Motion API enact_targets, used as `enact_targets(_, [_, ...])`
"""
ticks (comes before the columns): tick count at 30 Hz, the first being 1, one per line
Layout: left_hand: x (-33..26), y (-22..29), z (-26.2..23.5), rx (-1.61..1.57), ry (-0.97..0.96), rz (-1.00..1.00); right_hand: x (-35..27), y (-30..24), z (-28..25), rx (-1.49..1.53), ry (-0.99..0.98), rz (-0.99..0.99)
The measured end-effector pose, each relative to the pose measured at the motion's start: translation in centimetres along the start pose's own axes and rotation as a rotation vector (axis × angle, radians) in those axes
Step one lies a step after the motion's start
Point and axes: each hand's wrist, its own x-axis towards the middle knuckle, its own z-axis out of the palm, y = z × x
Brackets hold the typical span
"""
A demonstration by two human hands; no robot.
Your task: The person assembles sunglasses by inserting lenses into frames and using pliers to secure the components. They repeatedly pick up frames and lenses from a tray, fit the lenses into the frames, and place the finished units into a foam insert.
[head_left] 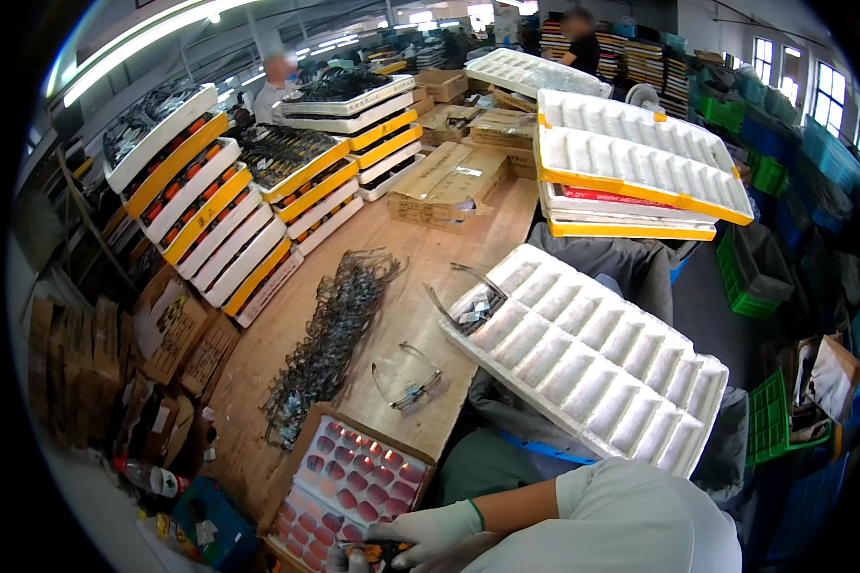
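Currently only one gloved hand (430,537) shows clearly, at the lower edge of the head view; the sleeve crosses from the right, so it reads as the right hand. Its fingers curl together around a small dark tool with orange parts (384,549), held low over the near corner of the cardboard box of red lenses (354,482). The left hand is largely hidden; a pale glove tip (346,562) just left of the tool may belong to it, and whether it is spread or closed cannot be told

Directly beyond the hand, the box holds rows of small red oval lenses in a moulded insert. Judged by appearance, each lens is light, stiff, smooth and easily scratched; grip by the rim, not the face, and expect a slick surface under a glove

Further beyond the hand, on the wooden table (392,239), lies a single spectacle frame (406,377) with clear lenses and thin wire arms. It is likely light and bendable; lift at the bridge or front, never by one arm. Up and left of the hand runs a long heap of dark frames (330,339), tangled, so arms may snag. Up and right of the hand rests a white foam tray (592,363), bulky, light and crushable
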Motion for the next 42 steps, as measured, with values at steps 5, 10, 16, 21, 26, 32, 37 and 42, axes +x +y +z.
enact_targets(5, [1.7,1.4,-0.6,-0.154,0.128,0.169,-1.6,0.5,-1.7,-0.514,0.479,-0.376])
enact_targets(10, [1.5,-0.7,-2.0,-1.038,0.017,-0.157,-1.4,3.6,-1.9,-0.845,0.455,-0.163])
enact_targets(16, [1.4,1.5,0.6,-1.000,0.060,-0.238,0.0,5.7,0.0,-0.795,0.267,-0.122])
enact_targets(21, [1.2,0.7,0.4,-0.854,0.019,-0.143,0.2,6.1,0.2,-0.791,0.359,-0.197])
enact_targets(26, [1.8,-0.3,-0.4,0.005,0.057,0.177,-0.2,3.7,-0.4,-0.698,0.185,-0.099])
enact_targets(32, [1.0,-2.2,-0.3,0.149,0.156,0.154,-1.7,-1.0,-1.2,-0.172,0.042,-0.031])
enact_targets(37, [1.1,0.7,0.2,-0.162,0.028,-0.044,-0.6,-0.1,-0.1,-0.258,0.052,0.044])
enact_targets(42, [2.3,-1.6,0.4,0.152,-0.068,0.281,0.4,2.9,0.9,-0.253,0.208,-0.055])
